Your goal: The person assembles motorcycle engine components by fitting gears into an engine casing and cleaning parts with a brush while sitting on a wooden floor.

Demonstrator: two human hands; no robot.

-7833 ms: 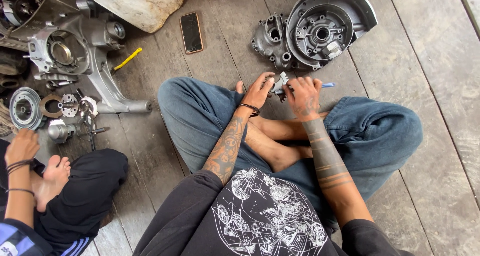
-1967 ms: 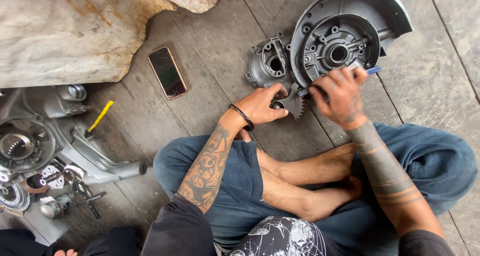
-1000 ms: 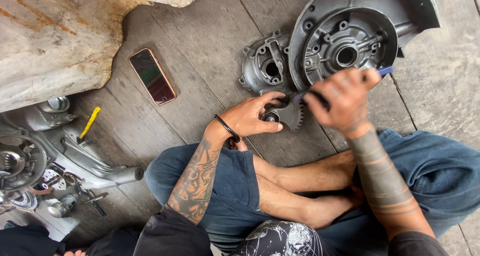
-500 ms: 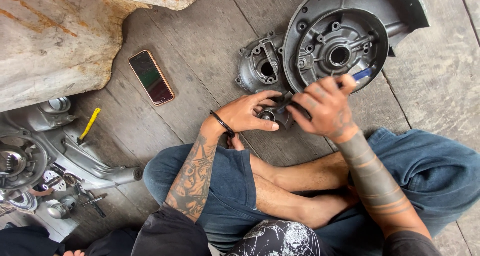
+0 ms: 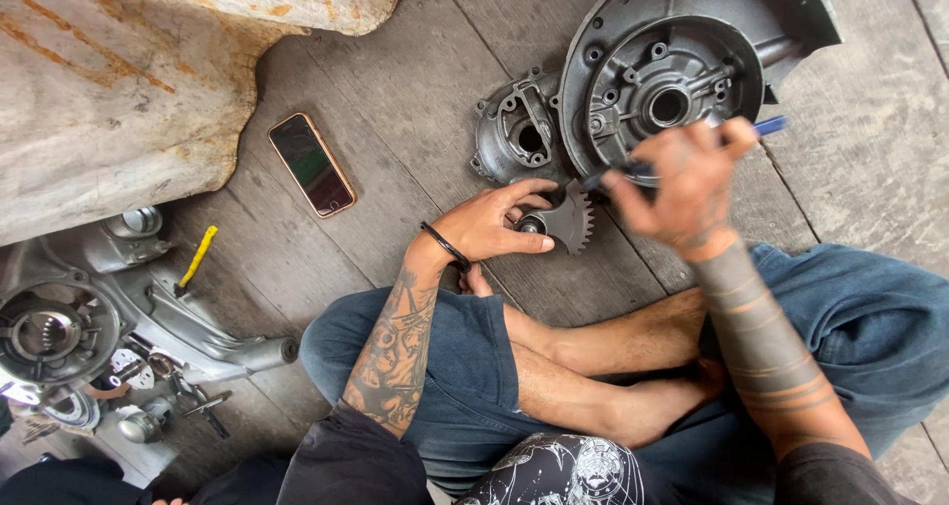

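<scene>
the left hand (image 5: 499, 223) is pinching a dark toothed gear sector (image 5: 571, 218) between thumb and fingers (image 5: 524, 191), holding it just above the wooden floor (image 5: 415, 90), right in front of the grey engine casing (image 5: 672, 80). the right hand (image 5: 682, 184) is closing around a blue-handled tool (image 5: 766, 126), its dark tip reaching toward the gear's upper edge; this hand is blurring, so how tightly it is gripping is hard to tell.

as a judgement, the gear is being held only by a light pinch, so a sideways push from the tool tip could be twisting it loose and dropping it onto the planks, or the tip could be slipping off the teeth toward the left fingers.

compared with half a second ago, the right hand is sitting higher and further right, apart from the left hand instead of touching it, and more of the gear is showing. the phone (image 5: 311, 164) and yellow-handled tool (image 5: 196, 260) are lying where they were.
</scene>
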